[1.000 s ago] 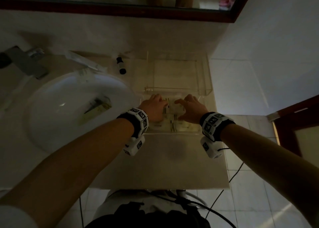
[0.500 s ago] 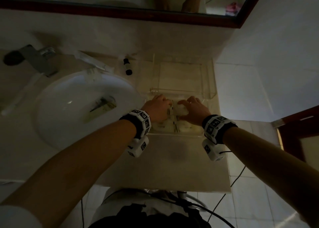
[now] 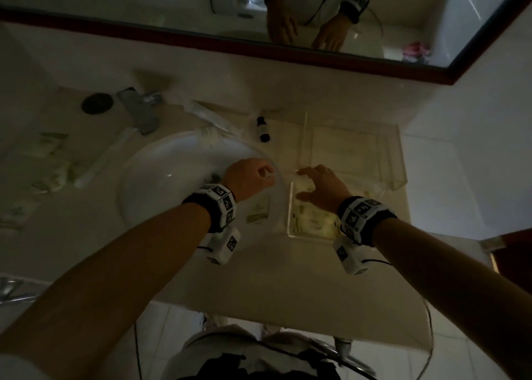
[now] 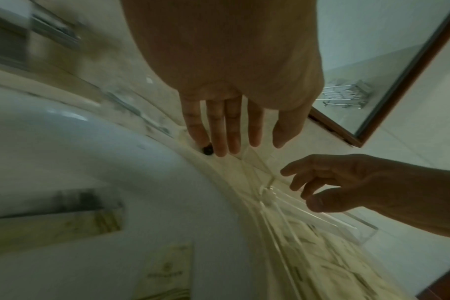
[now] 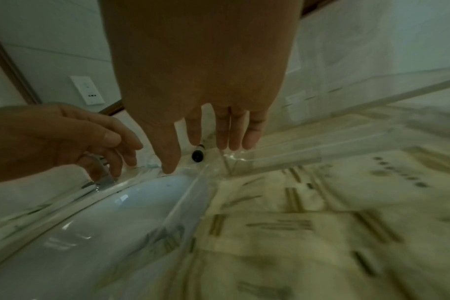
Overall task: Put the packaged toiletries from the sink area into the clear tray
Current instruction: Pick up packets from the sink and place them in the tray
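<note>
The clear tray (image 3: 399,160) stands on the counter right of the white sink (image 3: 161,178). Its near compartment holds several cream packets (image 3: 313,221), also seen under my right wrist (image 5: 308,233). My right hand (image 3: 305,183) hovers over that compartment, fingers straight (image 5: 208,154), holding nothing. My left hand (image 3: 266,175) is over the sink's right rim, fingers relaxed (image 4: 234,142) and empty. In the basin lie a flat packet (image 4: 172,270) and a long box (image 4: 57,219); in the head view my left wrist partly hides them.
A small dark bottle (image 3: 263,129) stands between sink and tray. Long wrapped items (image 3: 213,117) lie behind the basin, with more packets (image 3: 49,160) on the counter left of it. The faucet (image 3: 141,111) is at the back; a mirror hangs above.
Both hands have come off the packets in the tray's near compartment. My left hand moved left to the sink rim, and my right hand lifted slightly above the tray.
</note>
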